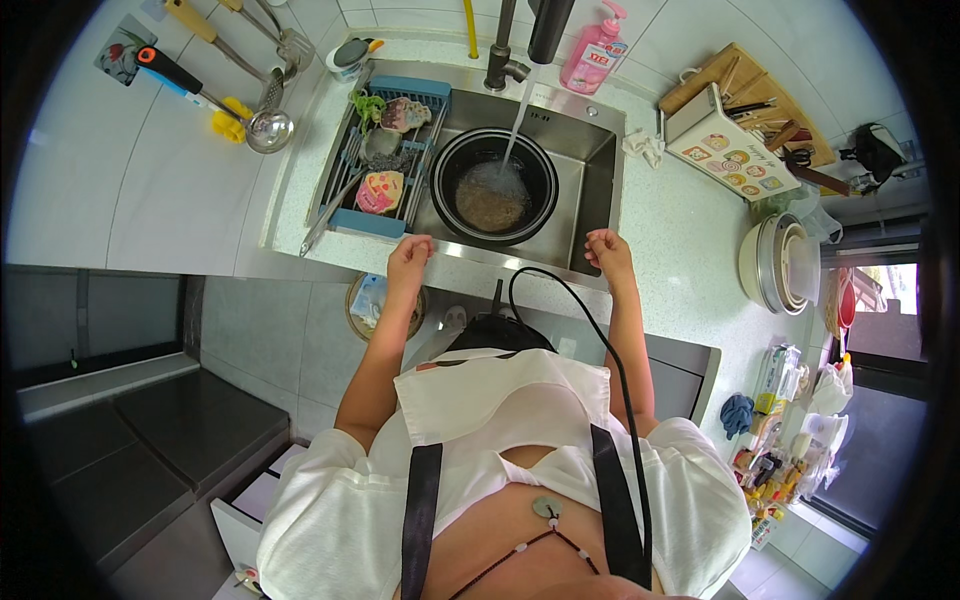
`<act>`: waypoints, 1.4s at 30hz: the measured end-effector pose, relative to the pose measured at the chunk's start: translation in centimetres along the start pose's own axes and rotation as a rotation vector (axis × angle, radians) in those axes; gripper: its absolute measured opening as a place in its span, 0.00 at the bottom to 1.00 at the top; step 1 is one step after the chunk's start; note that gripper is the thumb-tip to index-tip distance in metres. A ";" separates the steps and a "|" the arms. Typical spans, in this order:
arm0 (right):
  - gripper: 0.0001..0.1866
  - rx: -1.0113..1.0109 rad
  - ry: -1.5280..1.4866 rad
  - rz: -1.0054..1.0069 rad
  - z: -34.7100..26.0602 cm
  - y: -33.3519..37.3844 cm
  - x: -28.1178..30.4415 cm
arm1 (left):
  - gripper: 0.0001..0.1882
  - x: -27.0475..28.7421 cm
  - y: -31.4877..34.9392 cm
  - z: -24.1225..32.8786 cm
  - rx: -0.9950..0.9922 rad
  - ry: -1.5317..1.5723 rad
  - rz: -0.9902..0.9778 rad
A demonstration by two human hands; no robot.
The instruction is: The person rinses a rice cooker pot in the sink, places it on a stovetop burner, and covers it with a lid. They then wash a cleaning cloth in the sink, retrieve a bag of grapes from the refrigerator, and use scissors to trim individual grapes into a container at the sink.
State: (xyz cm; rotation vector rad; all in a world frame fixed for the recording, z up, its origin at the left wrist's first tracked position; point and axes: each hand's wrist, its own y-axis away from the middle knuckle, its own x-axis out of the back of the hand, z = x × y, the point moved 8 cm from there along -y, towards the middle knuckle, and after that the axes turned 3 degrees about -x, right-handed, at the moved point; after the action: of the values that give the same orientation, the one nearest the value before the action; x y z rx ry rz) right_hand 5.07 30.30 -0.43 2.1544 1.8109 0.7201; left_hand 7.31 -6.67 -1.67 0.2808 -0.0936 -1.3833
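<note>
In the sink [585, 170] sits a round black pot [545, 185] with water and brownish contents at its bottom. A stream of water [516, 122] falls into it from the tap [500, 68]. My left hand [408, 262] is by the sink's front edge, left of the pot, its fingers curled with nothing visible in them. On the other side, near the front right corner of the sink, my right hand [609, 253] is likewise curled and shows nothing held. Neither hand touches the pot.
A blue-ended drying rack [368, 222] spans the sink's left side, bearing a pink sponge [380, 190] and a long-handled utensil [334, 210]. Behind stands a pink pump bottle [596, 52]. A utensil holder [735, 145] and stacked bowls [765, 262] are at right. A black cable [612, 350] hangs before me.
</note>
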 end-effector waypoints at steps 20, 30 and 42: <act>0.04 -0.015 -0.011 -0.004 -0.2 -0.4 0.1 | 0.09 -0.2 -0.2 -0.5 0.032 0.012 0.015; 0.04 -0.019 0.011 -0.007 -0.3 -0.7 0.2 | 0.09 -0.5 -0.6 -0.6 0.068 0.029 0.022; 0.04 -0.020 -0.002 0.006 -0.4 -1.2 0.3 | 0.09 -0.9 -1.6 -0.8 0.052 0.039 -0.008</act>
State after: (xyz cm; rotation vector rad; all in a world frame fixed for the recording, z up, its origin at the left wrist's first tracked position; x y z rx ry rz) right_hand 3.93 30.79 -0.62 2.1482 1.7895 0.7341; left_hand 5.83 -5.95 -2.75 0.3517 -0.0957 -1.3843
